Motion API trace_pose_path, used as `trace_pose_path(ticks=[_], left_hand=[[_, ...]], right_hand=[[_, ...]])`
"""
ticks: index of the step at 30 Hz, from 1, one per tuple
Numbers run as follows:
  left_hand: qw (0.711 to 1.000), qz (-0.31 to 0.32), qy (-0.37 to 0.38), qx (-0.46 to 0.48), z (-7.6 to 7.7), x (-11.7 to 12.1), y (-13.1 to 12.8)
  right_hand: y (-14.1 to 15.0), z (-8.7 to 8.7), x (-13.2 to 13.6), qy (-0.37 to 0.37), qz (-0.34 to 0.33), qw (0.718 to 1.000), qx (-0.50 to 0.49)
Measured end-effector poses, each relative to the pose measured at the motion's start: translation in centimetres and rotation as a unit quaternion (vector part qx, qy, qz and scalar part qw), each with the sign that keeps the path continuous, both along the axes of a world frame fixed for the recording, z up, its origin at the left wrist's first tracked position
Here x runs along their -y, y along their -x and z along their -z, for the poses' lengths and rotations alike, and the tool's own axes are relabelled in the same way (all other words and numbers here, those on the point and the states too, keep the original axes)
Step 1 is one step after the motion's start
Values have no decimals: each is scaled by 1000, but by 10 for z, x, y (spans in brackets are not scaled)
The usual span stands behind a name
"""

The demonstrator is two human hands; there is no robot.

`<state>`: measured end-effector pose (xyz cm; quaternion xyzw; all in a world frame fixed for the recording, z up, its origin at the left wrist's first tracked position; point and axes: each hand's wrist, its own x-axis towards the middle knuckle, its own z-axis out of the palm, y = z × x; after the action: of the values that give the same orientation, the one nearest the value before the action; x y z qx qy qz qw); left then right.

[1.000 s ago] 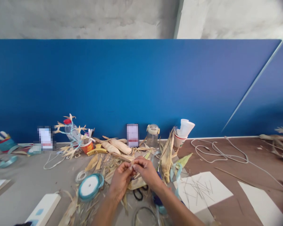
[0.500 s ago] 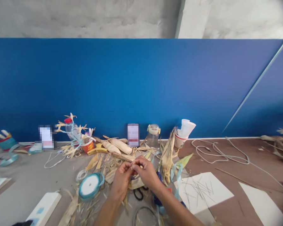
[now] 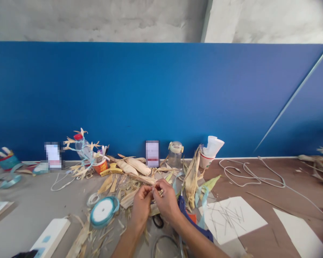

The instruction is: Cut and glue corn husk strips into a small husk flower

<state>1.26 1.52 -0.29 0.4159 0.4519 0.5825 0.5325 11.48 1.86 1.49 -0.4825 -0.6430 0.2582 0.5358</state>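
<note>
My left hand and my right hand meet over the middle of the table, fingertips pinched close together. Whatever lies between those fingertips is too small and hidden to name. Dried corn husks lie scattered beneath and beyond both hands. A blue glue gun rests beside my right forearm, partly covered by it. To the left of my left hand lies a spool of teal ribbon. Black scissor handles show below the hands.
Against the blue partition stand a phone, a clear bottle and a paper cup. Thin sticks lie on white paper at right. A white cable loops behind it. A power strip lies front left.
Both hands have shifted slightly down, fingertips still together. My right forearm has moved a little, so more of the blue glue gun shows.
</note>
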Motion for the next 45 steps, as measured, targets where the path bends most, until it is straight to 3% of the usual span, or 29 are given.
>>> trace_pose_path(ticks=[6, 11, 15, 21, 30, 40, 45], left_hand=[[998, -7, 15, 68, 3, -1, 3], [985, -6, 29, 167, -4, -1, 2], [982, 14, 38, 185, -10, 0, 2], [986, 55, 16, 157, -6, -1, 3], [989, 97, 7, 109, -3, -1, 3], [993, 88, 2, 83, 4, -2, 6], [994, 89, 3, 65, 0, 0, 6]], right_hand=[[1, 2, 0, 30, -73, 994, -77], [-4, 4, -6, 96, -50, 970, -220], [-11, -11, -7, 144, -53, 951, -269], [-10, -27, 0, 162, -129, 945, -255], [-11, -30, 1, 211, -122, 943, -226], [-21, -33, -2, 213, -109, 960, -143], [-24, -34, -2, 208, -133, 959, -140]])
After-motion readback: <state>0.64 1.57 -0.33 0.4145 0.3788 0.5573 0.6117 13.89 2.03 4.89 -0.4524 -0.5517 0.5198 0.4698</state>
